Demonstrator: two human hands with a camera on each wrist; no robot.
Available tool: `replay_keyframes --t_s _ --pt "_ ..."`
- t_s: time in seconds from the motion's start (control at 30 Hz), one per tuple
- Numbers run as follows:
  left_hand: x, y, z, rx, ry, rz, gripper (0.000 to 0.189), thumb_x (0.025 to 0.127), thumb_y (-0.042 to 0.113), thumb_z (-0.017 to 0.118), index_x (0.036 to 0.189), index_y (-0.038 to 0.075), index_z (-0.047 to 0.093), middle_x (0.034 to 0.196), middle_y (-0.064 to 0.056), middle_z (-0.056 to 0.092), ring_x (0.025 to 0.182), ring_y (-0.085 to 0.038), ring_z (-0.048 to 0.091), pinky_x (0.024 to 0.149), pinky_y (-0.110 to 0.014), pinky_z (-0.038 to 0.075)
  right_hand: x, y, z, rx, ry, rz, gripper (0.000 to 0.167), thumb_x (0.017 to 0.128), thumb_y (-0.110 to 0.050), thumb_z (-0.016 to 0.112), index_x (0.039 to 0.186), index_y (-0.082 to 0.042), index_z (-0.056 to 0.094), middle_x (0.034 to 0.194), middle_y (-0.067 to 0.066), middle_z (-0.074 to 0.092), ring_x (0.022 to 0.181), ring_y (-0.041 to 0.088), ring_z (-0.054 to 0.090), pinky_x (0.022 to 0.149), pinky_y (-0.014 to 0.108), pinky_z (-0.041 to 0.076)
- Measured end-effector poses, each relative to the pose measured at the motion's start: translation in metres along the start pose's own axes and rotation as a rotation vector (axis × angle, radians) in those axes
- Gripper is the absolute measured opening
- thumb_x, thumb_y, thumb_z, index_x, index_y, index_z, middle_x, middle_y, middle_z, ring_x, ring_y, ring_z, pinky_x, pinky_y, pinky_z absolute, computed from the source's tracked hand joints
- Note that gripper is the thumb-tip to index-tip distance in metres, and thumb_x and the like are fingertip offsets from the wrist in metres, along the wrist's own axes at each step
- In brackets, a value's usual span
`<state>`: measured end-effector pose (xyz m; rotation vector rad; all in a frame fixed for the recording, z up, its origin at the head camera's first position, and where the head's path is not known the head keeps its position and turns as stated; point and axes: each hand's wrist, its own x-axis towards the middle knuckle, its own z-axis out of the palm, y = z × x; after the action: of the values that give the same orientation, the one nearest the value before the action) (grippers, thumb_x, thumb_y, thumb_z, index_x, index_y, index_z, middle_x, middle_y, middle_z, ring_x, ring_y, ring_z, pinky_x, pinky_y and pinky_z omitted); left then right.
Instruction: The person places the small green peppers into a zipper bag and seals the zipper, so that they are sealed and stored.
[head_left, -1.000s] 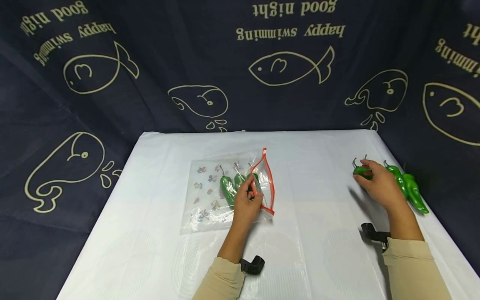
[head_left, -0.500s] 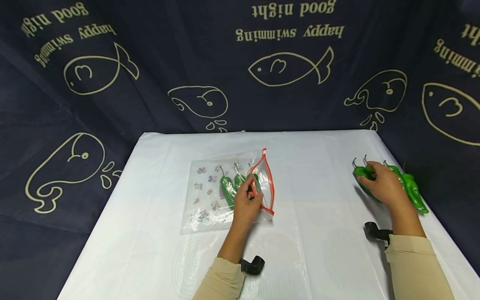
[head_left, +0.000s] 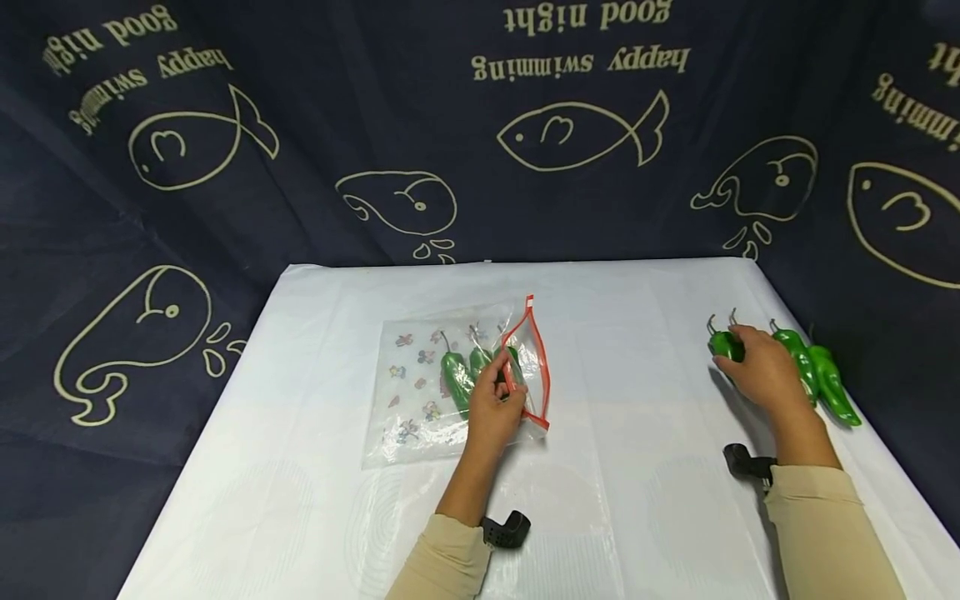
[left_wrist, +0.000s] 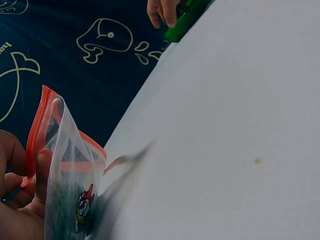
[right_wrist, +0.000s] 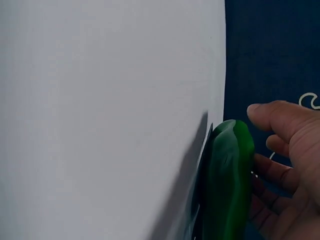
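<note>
My left hand (head_left: 495, 408) grips the red-edged rim of a clear zip bag (head_left: 405, 417) with printed cartoon figures. Inside lie several green peppers (head_left: 455, 379), partly behind my fingers. The left wrist view shows the bag's mouth (left_wrist: 37, 125) spread apart between thumb and fingers. At the table's right side, my right hand (head_left: 765, 367) is at a green pepper (head_left: 724, 345), partly covering it; two stems show there. In the right wrist view, the thumb stands apart from the pepper (right_wrist: 227, 180), while the other fingers lie close along its right side.
More green peppers (head_left: 832, 387) lie right of my right hand, near the edge of the white table (head_left: 622, 333). A dark cloth (head_left: 420, 100) with fish and whale drawings hangs behind and beside the table.
My right hand shifted slightly right, then back left, at the peppers; more of the pepper at its fingertips shows than a second ago. My left hand and the bag have stayed put.
</note>
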<state>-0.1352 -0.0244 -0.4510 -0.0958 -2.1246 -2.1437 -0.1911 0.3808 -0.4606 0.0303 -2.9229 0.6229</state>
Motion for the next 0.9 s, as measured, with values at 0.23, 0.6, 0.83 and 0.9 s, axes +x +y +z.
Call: replay_keyframes --t_s 0.23,0.6,0.83,0.9 --pt "0.009 -0.034 0.001 0.028 0.026 0.006 0.063 0.084 -0.008 0.064 0.144 0.004 0.050 0.129 -0.017 0.056 0.076 -0.011 0.056 0.052 -0.018 0.047 0.001 -0.002 0.001 -0.018 -0.021 -0.007 0.055 0.089 -0.010 0.068 0.132 0.015 0.044 0.129 0.042 0.041 0.113 0.059 0.041 0.091 0.070 0.035" --pt "0.002 -0.004 0.002 0.034 0.010 0.013 0.060 0.084 -0.014 0.061 0.142 -0.009 0.046 0.134 -0.029 0.051 0.076 -0.019 0.056 0.053 -0.016 0.045 0.002 -0.002 0.004 -0.022 -0.027 -0.007 0.058 0.088 -0.009 0.068 0.134 0.014 0.042 0.131 0.043 0.036 0.115 0.060 0.039 0.091 0.071 0.035" --pt "-0.004 0.012 0.001 0.047 0.011 0.019 0.058 0.084 -0.015 0.060 0.141 -0.010 0.047 0.131 -0.030 0.052 0.078 -0.025 0.057 0.054 -0.015 0.045 0.001 -0.007 0.002 0.054 -0.070 0.038 0.060 0.091 -0.009 0.065 0.141 0.011 0.038 0.136 0.044 0.035 0.123 0.061 0.033 0.096 0.072 0.030" --pt "-0.004 0.012 0.001 0.049 0.012 0.025 0.058 0.084 -0.015 0.061 0.141 -0.010 0.047 0.130 -0.030 0.052 0.078 -0.026 0.057 0.053 -0.015 0.045 0.000 -0.011 0.001 0.081 -0.077 0.042 0.061 0.093 -0.010 0.064 0.143 0.011 0.036 0.136 0.044 0.036 0.123 0.061 0.033 0.096 0.072 0.030"
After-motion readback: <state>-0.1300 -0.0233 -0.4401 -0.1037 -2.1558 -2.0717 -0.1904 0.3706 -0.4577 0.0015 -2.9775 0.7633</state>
